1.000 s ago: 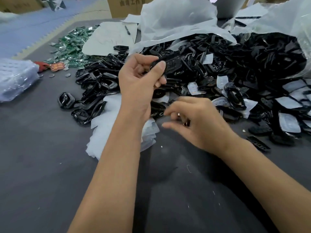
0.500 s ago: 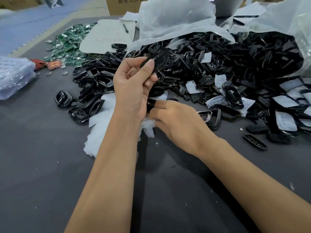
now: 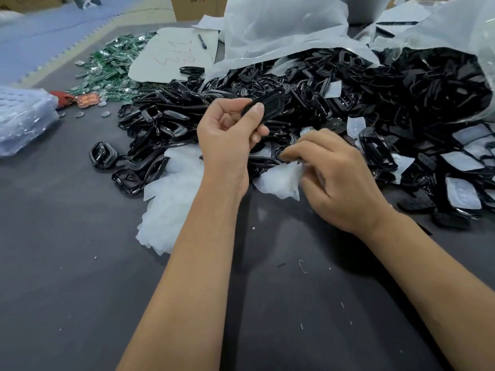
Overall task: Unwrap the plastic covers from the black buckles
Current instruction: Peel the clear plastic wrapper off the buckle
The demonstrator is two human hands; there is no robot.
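My left hand holds a black buckle between thumb and fingers, lifted above the heap. My right hand is low beside it and pinches a white plastic cover that hangs just over the table. A big heap of black buckles spreads behind both hands, some still in clear covers at the right. Unwrapped buckles lie to the left of the heap. A pile of removed white covers lies on the dark table under my left forearm.
Large white plastic bags stand open behind the heap. At the back left lie green packets, a white sheet with a pen and a bubble-wrapped bundle. The dark table stretches toward me.
My right hand has pulled a white cover free and moved right with it. My left hand has kept holding the buckle at about the same height.
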